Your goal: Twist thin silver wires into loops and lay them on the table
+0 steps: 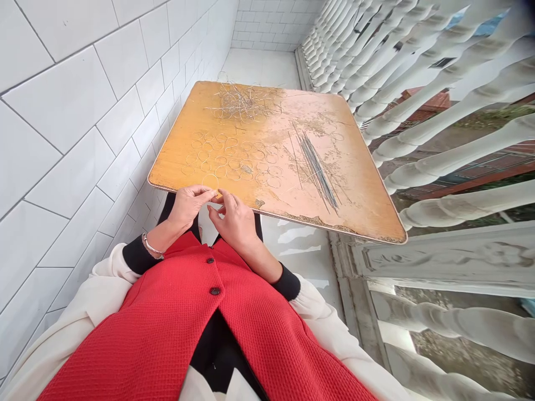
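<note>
My left hand (187,207) and my right hand (234,216) meet at the table's near edge, thumbs and fingertips pinched close together. Between them is a thin, pale wire-like ring (210,175), standing out just above the fingertips. Whether it is metal wire or plant fibre I cannot tell. Just beyond the fingers, many similar thin rings (228,146) lie spread over the yellow part of the table (175,150). Among these rings sits a small dense coil (246,168). The exact place where the fingertips grip the ring is partly hidden.
A tangled heap of thin strands (242,103) lies at the table's far end. Dark straight sticks (315,167) form a bundle on the right side. A white tiled wall (75,150) runs along the left, and a white balustrade (438,178) along the right.
</note>
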### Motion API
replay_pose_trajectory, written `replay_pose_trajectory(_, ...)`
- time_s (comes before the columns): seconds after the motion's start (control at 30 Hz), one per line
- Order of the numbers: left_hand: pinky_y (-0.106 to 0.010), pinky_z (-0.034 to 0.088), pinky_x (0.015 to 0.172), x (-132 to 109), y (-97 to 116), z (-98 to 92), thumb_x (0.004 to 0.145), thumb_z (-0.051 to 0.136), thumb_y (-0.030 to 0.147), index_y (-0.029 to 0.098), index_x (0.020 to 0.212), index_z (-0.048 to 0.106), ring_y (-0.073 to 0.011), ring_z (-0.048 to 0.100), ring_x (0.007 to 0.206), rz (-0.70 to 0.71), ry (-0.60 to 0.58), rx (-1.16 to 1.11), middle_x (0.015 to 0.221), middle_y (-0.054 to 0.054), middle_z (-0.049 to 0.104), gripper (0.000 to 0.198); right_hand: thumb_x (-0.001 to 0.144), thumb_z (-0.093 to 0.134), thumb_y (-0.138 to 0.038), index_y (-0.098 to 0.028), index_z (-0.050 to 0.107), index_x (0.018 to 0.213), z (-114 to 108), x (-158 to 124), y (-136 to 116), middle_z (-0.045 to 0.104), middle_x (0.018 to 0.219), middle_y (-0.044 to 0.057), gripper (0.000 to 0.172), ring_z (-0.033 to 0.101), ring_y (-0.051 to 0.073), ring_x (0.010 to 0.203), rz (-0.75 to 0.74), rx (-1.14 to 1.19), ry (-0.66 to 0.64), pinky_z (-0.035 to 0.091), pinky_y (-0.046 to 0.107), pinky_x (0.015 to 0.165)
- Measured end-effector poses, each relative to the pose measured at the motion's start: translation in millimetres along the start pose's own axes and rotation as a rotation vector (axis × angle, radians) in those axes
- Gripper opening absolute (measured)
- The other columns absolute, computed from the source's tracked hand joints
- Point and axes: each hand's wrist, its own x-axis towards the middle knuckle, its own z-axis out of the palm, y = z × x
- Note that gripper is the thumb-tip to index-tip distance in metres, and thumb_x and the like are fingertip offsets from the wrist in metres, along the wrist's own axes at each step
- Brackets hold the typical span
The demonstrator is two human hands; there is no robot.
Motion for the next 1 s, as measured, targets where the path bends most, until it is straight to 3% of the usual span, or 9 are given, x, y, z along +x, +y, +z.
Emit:
replay_pose_trajectory(0.33, -0.025, 0.047, 0.067, 0, 5, 0.2, 0.067, 0.076, 0.030, 0.015, 0.065, 0.071, -0.0097, 0.060, 0.061, -0.006, -0.013, 0.011, 0.063, -0.001, 0.070, 0.016, 0.095, 0.052, -0.031, -0.011, 0.062, 0.131, 4, -2, 1, 0.076, 0.102, 0.016, 0.043, 0.070, 0.022, 0.073, 0.030, 0.086, 0.017, 0.056, 0.037, 0.071)
replay_pose_trajectory(0.47, -0.023, 0.041, 0.061, 1, 11, -2.2, 0.069, 0.073, 0.028, 0.016, 0.064, 0.069, -0.0084, 0.055, 0.060, -0.019, -0.007, 0.087, 0.063, 0.000, 0.068, 0.014, 0.091, 0.061, -0.040, -0.016, 0.053, 0.144, 0, -4, 2, 0.076, 0.111, 0.014, 0.058, 0.072, 0.022, 0.076, 0.066, 0.218, -0.034, 0.058, 0.039, 0.074)
replay_pose_trajectory(0.57, -0.022, 0.032, 0.053, 4, 17, -7.5, 0.069, 0.072, 0.029, 0.015, 0.062, 0.067, -0.0063, 0.046, 0.054, -0.053, -0.071, 0.161, 0.060, 0.000, 0.065, 0.017, 0.086, 0.067, -0.053, -0.020, 0.051, 0.147, -7, -4, 7, 0.076, 0.113, 0.011, 0.070, 0.072, 0.020, 0.075, 0.151, 0.425, -0.075, 0.058, 0.038, 0.075)
replay_pose_trajectory(0.67, -0.022, 0.024, 0.049, 8, 21, -14.9, 0.070, 0.072, 0.031, 0.015, 0.063, 0.067, -0.0044, 0.035, 0.048, -0.097, -0.209, 0.224, 0.060, -0.001, 0.065, 0.019, 0.087, 0.061, -0.062, -0.017, 0.061, 0.133, -15, 1, 16, 0.076, 0.097, 0.008, 0.065, 0.069, 0.016, 0.067, 0.309, 0.687, -0.090, 0.057, 0.033, 0.067)
replay_pose_trajectory(0.8, -0.022, 0.019, 0.048, 16, 21, -21.9, 0.070, 0.073, 0.032, 0.014, 0.069, 0.069, -0.0042, 0.033, 0.047, -0.144, -0.396, 0.285, 0.061, -0.002, 0.066, 0.019, 0.080, 0.069, -0.061, -0.016, 0.073, 0.100, -21, 12, 20, 0.069, 0.076, 0.002, 0.050, 0.056, 0.009, 0.053, 0.471, 0.997, -0.146, 0.047, 0.025, 0.052)
replay_pose_trajectory(0.9, -0.022, 0.019, 0.047, 20, 19, -23.4, 0.073, 0.074, 0.036, 0.013, 0.069, 0.069, -0.0042, 0.034, 0.047, -0.170, -0.477, 0.307, 0.060, -0.002, 0.064, 0.023, 0.073, 0.076, -0.055, -0.018, 0.068, 0.074, -20, 18, 18, 0.060, 0.063, -0.002, 0.038, 0.046, 0.007, 0.048, 0.487, 1.092, -0.149, 0.041, 0.023, 0.048)
replay_pose_trajectory(1.0, -0.022, 0.018, 0.047, 21, 16, -23.9, 0.075, 0.075, 0.042, 0.013, 0.071, 0.070, -0.0035, 0.033, 0.045, -0.177, -0.490, 0.290, 0.060, -0.003, 0.063, 0.030, 0.069, 0.077, -0.053, -0.020, 0.061, 0.063, -18, 20, 16, 0.056, 0.059, -0.003, 0.038, 0.043, 0.007, 0.046, 0.499, 1.110, -0.132, 0.040, 0.024, 0.049)
